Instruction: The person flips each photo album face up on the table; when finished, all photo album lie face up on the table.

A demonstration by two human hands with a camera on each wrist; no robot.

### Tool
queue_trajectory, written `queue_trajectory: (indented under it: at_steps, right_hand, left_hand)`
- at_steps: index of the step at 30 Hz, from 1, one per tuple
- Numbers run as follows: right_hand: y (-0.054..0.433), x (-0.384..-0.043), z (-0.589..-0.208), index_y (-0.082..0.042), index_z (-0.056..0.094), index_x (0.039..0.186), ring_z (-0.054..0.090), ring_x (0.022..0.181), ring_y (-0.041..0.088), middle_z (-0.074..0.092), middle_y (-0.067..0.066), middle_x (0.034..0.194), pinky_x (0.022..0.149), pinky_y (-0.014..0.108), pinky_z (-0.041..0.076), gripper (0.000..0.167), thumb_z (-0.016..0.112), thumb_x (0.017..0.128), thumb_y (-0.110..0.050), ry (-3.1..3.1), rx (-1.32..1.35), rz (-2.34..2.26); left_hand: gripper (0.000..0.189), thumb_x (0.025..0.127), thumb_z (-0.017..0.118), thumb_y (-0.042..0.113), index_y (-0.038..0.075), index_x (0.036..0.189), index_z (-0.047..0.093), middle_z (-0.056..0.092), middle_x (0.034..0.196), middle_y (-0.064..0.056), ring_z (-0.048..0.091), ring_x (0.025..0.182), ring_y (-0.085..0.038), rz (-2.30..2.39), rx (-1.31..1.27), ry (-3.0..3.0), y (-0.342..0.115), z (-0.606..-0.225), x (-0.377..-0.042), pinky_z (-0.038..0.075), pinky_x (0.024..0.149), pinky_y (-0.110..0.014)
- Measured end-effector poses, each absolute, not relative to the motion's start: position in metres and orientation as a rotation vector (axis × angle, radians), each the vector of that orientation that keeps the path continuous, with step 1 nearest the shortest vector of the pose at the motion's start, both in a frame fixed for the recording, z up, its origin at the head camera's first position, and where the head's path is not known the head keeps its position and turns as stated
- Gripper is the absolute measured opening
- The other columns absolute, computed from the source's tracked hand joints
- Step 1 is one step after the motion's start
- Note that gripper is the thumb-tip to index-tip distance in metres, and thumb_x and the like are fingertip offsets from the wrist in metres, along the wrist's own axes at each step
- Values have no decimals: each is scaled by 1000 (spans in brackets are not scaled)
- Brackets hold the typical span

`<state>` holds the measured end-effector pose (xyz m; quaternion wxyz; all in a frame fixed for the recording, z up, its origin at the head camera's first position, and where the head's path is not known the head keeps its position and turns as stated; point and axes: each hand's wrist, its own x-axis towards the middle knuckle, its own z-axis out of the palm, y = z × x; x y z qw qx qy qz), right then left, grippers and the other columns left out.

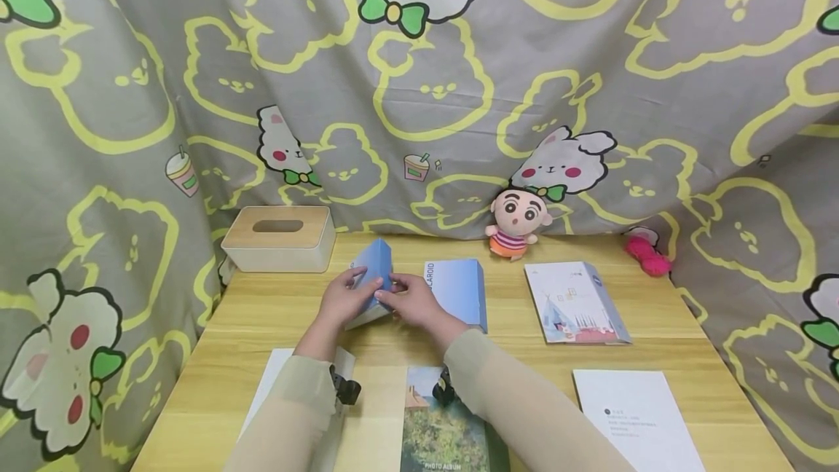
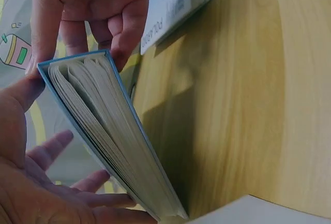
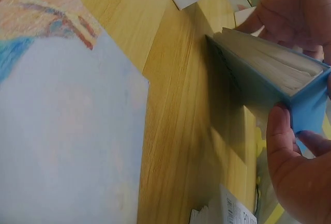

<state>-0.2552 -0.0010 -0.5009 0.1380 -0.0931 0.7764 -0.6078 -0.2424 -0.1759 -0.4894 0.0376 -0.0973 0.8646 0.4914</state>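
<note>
Both hands hold a thick blue album [image 1: 375, 259] tilted up on the table's left-middle part. My left hand [image 1: 346, 299] grips it from the left, fingers along one cover and thumb near the spine. From the right, my right hand [image 1: 414, 300] pinches the spine side with thumb and fingers. The pale page edges [image 2: 98, 105] face the left wrist camera, between slightly parted covers. Close to the right hand lies a second blue album [image 1: 455, 293] lettered down its left side. The right wrist view shows the held album's blue spine [image 3: 310, 105].
A tissue box [image 1: 278, 239] stands back left, a plush doll [image 1: 514, 224] at the back. A white illustrated album [image 1: 573, 304] and a white book [image 1: 636, 414] lie right. Under the forearms are a landscape photo album [image 1: 442, 428] and a white book [image 1: 269, 377]. Patterned curtains [image 1: 432, 108] surround the table.
</note>
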Motion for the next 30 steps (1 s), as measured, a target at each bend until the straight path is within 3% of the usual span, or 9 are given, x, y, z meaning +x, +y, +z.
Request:
queue_trajectory:
  at_steps: [6,14,20,23,30]
  right_hand:
    - [-2,-253,-500,3,56,150,72,85,21,69,18,121,74,42,65,59,76,101,-23,2265,-313,-1781]
    - [-4,-251,-498,3,56,150,73,106,32,68,20,128,81,37,64,59,77,100,-21,2262,-370,-1823]
    - [-7,-252,-498,6,52,151,75,101,31,66,22,131,77,31,63,65,80,97,-18,2249,-380,-1814]
    - [-7,-251,-496,5,52,152,73,98,26,65,21,132,76,30,63,67,81,96,-17,2252,-367,-1808]
    - [-6,-250,-491,4,55,150,71,100,29,66,18,129,75,29,61,64,82,94,-12,2247,-346,-1848]
  left_hand:
    - [59,103,69,33,9,155,53,41,160,-33,38,147,-54,1626,-193,2638,-175,-487,-244,35,117,-67]
    - [52,105,66,18,10,155,54,41,164,-23,31,153,-45,1793,-124,2558,-175,-481,-243,28,123,-62]
    - [46,105,64,16,13,151,60,39,166,-20,28,154,-44,1839,-170,2492,-178,-477,-243,27,123,-63]
    - [47,105,66,17,13,152,59,34,168,-21,30,152,-48,1901,-194,2415,-181,-476,-242,31,120,-65]
    - [52,107,65,22,14,157,52,30,172,-15,22,155,-52,1997,-151,2263,-190,-481,-242,32,97,-89]
